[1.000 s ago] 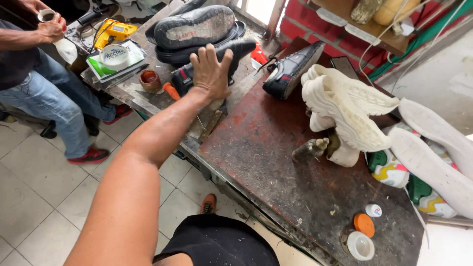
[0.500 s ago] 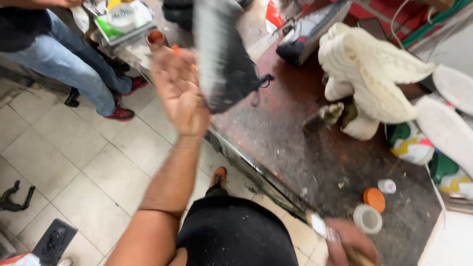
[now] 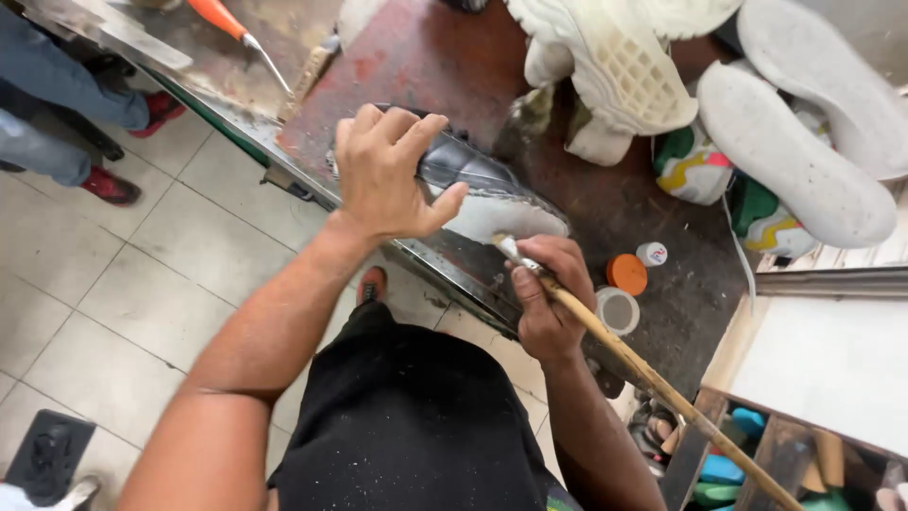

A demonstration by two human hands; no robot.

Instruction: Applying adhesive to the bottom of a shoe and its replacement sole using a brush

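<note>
Left hand [image 3: 386, 175] grips dark shoe [image 3: 473, 175], hiding upper; right hand [image 3: 549, 298] clenches brush [image 3: 643, 374], bristles unclear.

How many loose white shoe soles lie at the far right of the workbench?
2: one white sole lies beside the white shoe, another white sole lies above it, partly cut off. More may be hidden.

Stained workbench [image 3: 426, 66] carries shoe [image 3: 478, 185], soles [image 3: 794, 151], orange lid [image 3: 626, 273].

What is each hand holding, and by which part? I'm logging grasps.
Left hand grips the dark shoe over its upper; right hand holds the brush near its bristle end.
</note>
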